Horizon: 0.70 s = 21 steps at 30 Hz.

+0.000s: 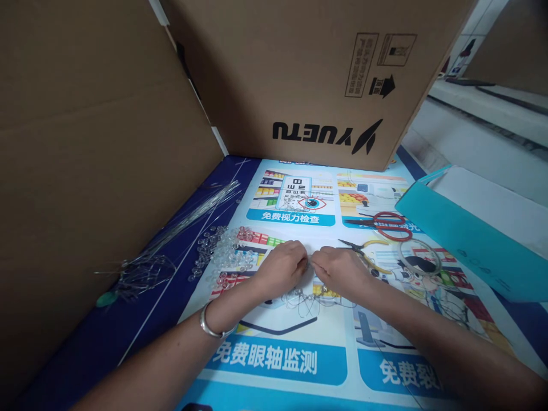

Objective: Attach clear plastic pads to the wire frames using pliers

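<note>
My left hand (282,268) and my right hand (342,271) meet almost knuckle to knuckle above the printed mat. Both are closed in a pinch; what sits between the fingers is too small and covered to make out. Just below them lies a tangle of thin wire with clear beads (306,297) on it, partly behind the wrists. Left of my left hand spreads a pile of loose clear beads (229,248). Close to my right hand are pliers with yellow handles (372,251), and beyond them scissors with red handles (391,225).
A bundle of straight wires (192,217) and a wire tangle (145,277) lie at the left. A pale coil (419,257) rests beside the pliers. A turquoise box (475,240) stands right. Cardboard walls (299,68) close off the back and left.
</note>
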{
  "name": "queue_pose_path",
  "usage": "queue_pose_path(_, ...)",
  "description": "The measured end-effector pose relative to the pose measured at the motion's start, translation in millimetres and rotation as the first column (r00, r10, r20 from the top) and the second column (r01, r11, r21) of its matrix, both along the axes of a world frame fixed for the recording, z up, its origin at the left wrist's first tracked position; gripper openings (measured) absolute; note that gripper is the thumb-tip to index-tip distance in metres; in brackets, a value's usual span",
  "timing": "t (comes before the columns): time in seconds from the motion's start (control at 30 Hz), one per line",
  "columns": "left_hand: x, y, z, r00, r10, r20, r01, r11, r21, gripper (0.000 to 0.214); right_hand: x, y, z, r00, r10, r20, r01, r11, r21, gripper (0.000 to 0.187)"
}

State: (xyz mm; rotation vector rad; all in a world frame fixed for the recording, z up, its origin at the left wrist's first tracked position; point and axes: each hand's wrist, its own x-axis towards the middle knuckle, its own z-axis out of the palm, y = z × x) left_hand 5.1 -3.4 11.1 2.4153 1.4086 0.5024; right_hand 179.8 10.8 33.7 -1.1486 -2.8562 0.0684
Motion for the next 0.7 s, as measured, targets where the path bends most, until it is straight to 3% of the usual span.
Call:
queue_pose_path(0.27, 3.3, -4.6, 1.6, 0.998, 0.02, -0.066, -0.019, 1.0, 0.018, 0.013, 0.7, -3.9, 0.1, 1.0, 0.012, 0.004, -0.012, 0.998, 0.056, 0.02)
queue_pose_path(0.43, 3.5, -5.2, 1.5, 0.997, 0.029, -0.077, -0.027, 0.999, 0.023, 0.013, 3.6, -0.5, 6.6, 0.999, 0.027, -0.016, -0.027, 1.0, 0.015, 0.022)
queue_pose_path(0.7, 3.9, -5.5, 0.7, 0.992, 0.049, -0.115, -0.046, 0.998, 0.034, 0.011, 3.4, -0.3, 0.6, 0.999, 0.044, -0.008, -0.044, 0.999, 0.002, 0.021)
